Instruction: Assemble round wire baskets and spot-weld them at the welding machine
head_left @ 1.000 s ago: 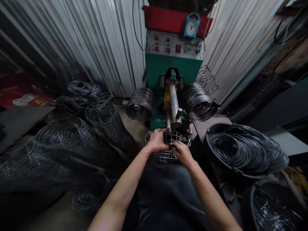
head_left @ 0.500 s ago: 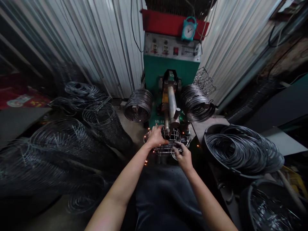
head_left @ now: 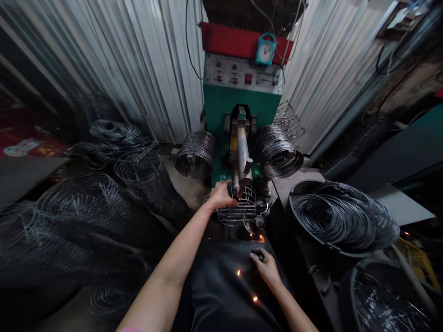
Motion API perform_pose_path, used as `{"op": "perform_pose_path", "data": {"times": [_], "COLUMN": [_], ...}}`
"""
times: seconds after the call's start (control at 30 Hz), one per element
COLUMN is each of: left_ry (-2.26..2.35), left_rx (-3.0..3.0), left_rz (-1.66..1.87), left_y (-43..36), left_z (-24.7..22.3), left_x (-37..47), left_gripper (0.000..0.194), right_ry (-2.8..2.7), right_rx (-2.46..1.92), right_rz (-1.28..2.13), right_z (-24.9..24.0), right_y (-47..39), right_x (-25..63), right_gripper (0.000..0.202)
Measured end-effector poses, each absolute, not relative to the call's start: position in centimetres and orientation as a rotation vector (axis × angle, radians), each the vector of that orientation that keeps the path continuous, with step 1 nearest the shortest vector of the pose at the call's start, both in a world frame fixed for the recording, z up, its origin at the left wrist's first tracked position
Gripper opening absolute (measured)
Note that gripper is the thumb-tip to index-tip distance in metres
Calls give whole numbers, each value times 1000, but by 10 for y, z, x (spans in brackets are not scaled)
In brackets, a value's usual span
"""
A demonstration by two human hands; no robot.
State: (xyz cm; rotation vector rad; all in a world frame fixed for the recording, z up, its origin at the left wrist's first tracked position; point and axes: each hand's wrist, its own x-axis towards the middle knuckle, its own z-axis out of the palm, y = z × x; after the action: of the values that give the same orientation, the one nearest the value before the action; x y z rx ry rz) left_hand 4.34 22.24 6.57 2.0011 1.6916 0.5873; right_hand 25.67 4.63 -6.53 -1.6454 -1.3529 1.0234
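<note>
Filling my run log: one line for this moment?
left hand on wire basket | right hand off it, near apron | sparks flying | machine arm at basket

Head-worn view — forward; downward

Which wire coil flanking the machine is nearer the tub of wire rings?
The right coil, same side of the machine as the tub; the left coil is opposite.

Green machine (head_left: 215, 103), red board (head_left: 228, 39), turquoise clock (head_left: 266, 51); the apron (head_left: 221, 286) looks black.
</note>
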Motion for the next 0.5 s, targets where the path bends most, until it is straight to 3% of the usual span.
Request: {"op": "perform_pose_path", "data": {"times": [0.5], "left_ry": [1645], "left_rx": [2138], "left_rz": [550], "left_y": [184], "left_z": [64], "left_x": [40], "left_gripper": [89], "right_ry": [-1304], "right_rx": [-1581], "right_rz": [963], "right_z": [-25], "right_y": [73], "right_x": [258], "right_gripper": [33]}}
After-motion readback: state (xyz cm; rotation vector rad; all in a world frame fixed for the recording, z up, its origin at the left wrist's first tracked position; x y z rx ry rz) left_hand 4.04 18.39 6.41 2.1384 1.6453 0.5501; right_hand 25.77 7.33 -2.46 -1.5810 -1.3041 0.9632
